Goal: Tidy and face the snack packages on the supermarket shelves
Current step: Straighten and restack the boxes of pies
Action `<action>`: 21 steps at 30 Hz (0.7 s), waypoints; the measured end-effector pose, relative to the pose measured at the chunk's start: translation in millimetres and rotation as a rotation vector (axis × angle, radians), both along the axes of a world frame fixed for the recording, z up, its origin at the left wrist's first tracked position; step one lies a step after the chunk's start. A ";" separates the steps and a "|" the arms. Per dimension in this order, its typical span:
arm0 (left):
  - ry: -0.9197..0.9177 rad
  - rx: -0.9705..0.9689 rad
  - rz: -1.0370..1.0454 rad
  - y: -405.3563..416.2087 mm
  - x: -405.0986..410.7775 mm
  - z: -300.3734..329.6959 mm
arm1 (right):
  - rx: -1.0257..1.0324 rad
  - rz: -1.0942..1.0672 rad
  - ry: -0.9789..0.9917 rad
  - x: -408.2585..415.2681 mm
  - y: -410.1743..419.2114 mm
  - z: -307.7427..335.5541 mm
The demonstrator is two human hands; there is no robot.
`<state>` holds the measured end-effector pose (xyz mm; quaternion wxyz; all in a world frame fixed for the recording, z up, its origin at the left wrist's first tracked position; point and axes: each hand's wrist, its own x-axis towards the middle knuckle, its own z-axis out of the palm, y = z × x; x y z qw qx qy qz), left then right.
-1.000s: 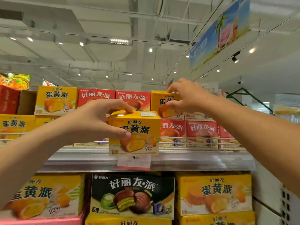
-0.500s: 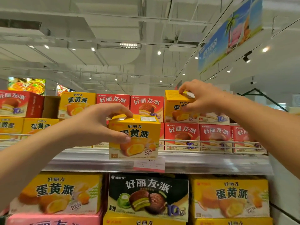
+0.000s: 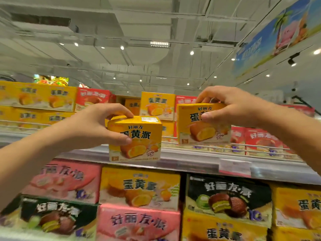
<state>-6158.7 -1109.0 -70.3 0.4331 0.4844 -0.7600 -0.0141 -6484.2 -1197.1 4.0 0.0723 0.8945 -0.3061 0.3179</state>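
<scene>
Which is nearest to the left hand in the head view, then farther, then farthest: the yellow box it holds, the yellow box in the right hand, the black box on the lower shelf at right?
1. Left-hand yellow box, gripped by the left hand.
2. Right-hand yellow box, to its right.
3. Black box, lower right.

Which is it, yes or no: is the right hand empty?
No, the right hand holds a yellow box in its grip above the shelf rail.

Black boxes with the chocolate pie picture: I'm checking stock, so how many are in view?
2. One black box sits lower right, below the shelf edge; another black box sits lower left. More may be hidden behind.
</scene>
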 end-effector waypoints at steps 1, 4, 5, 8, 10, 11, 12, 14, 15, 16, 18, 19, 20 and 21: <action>-0.012 0.002 0.012 7.3 20.8 -1.7 | 0.017 0.017 -0.010 22.3 5.4 -4.8; -0.041 0.023 0.033 27.3 79.7 -8.3 | 0.078 0.070 -0.012 86.0 20.0 -15.3; -0.035 0.036 0.033 31.7 96.2 -9.2 | 0.093 0.084 -0.020 103.2 23.4 -17.2; -0.063 0.044 0.064 41.2 137.9 -6.9 | 0.090 0.094 -0.032 147.0 26.6 -15.0; -0.061 0.044 0.064 41.6 157.6 -4.6 | 0.044 0.076 -0.062 167.9 24.3 -6.6; -0.051 0.049 0.053 41.0 165.3 -3.6 | 0.017 0.065 -0.085 176.9 22.4 -0.2; -0.048 0.055 0.041 40.5 171.8 -2.7 | -0.010 0.051 -0.107 185.3 20.0 7.2; -0.053 0.069 0.017 38.3 181.2 -1.3 | -0.057 0.019 -0.129 200.0 14.8 23.0; -0.053 0.070 0.013 36.8 185.5 -1.0 | -0.072 0.005 -0.131 206.3 10.7 30.7; -0.054 0.066 0.016 35.3 189.3 -1.1 | -0.081 -0.008 -0.133 212.0 5.5 38.0; -0.073 0.048 0.041 32.2 195.1 -0.2 | -0.096 -0.040 -0.134 220.9 -6.4 50.3; -0.080 0.044 0.051 30.6 197.7 0.9 | -0.102 -0.057 -0.128 224.4 -12.2 54.8; -0.083 0.044 0.058 29.2 200.5 2.5 | -0.104 -0.072 -0.122 227.3 -17.6 58.1; -0.086 0.046 0.063 27.7 203.3 4.5 | -0.099 -0.081 -0.121 229.9 -22.5 60.1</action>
